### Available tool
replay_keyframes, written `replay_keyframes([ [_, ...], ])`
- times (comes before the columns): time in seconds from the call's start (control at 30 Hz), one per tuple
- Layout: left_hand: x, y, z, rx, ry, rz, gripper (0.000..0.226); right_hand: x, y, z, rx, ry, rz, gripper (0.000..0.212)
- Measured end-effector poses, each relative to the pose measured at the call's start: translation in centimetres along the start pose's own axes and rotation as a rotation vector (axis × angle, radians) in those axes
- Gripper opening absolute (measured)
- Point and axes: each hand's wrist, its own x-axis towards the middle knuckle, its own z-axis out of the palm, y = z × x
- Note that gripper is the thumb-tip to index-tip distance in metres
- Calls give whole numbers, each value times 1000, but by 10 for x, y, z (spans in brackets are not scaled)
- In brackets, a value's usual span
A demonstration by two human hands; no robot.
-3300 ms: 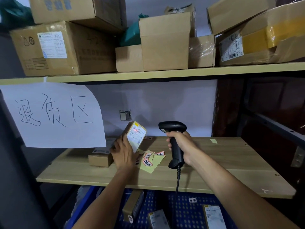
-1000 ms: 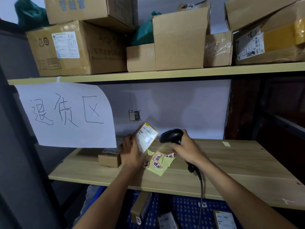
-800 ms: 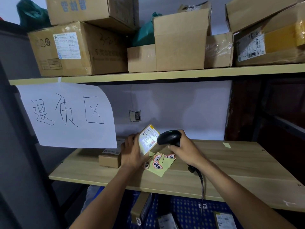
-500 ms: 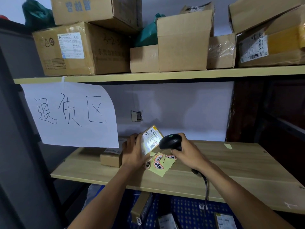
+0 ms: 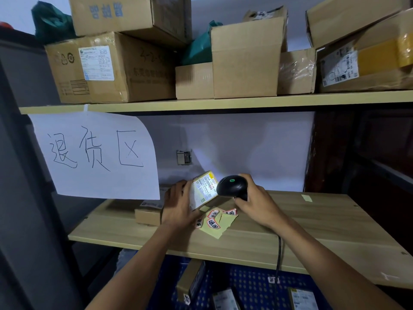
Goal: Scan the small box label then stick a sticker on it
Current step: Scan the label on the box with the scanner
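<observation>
While your left hand (image 5: 178,203) grips the small box (image 5: 204,190) above the wooden shelf (image 5: 312,224), tilted so its white label faces you, your right hand (image 5: 252,202) is closed around the black scanner (image 5: 232,186), whose head sits just beside the label with a green light showing on top. The scanner's cable (image 5: 279,258) drops over the shelf's front edge. Beneath your hands, near the middle of the shelf, lies a yellow backing sheet (image 5: 218,222) carrying red-and-white stickers. A second small carton (image 5: 148,213) rests toward the shelf's left end, partly behind your left hand. A small yellow scrap (image 5: 306,198) lies near the back edge on the right. A white paper sign (image 5: 96,153) with handwritten characters hangs from the front edge of the upper shelf (image 5: 245,101), which is crowded with cardboard boxes (image 5: 107,68) and a green bag (image 5: 199,48). The wall (image 5: 245,148) behind is pale, with a small socket plate (image 5: 184,157) on it. Below the wooden shelf, a blue perforated crate (image 5: 245,285) holds more labelled packages.
</observation>
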Motion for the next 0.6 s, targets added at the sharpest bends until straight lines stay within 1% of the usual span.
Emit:
replay_keyframes([
  [0.17, 0, -10, 2, 76, -31, 57, 95, -8, -2, -5, -108, -39, -70, 53],
  [0.33, 12, -19, -3, 214, -77, 182, 89, -11, -1, -12, -415, -94, -209, 66],
  [0.43, 23, -17, -12, 212, -63, 226, 83, -13, 1, -14, -529, -94, -297, 69],
  [0.6, 29, -13, -22, 209, -84, 260, 86, -16, 3, -10, -638, -109, -408, 72],
])
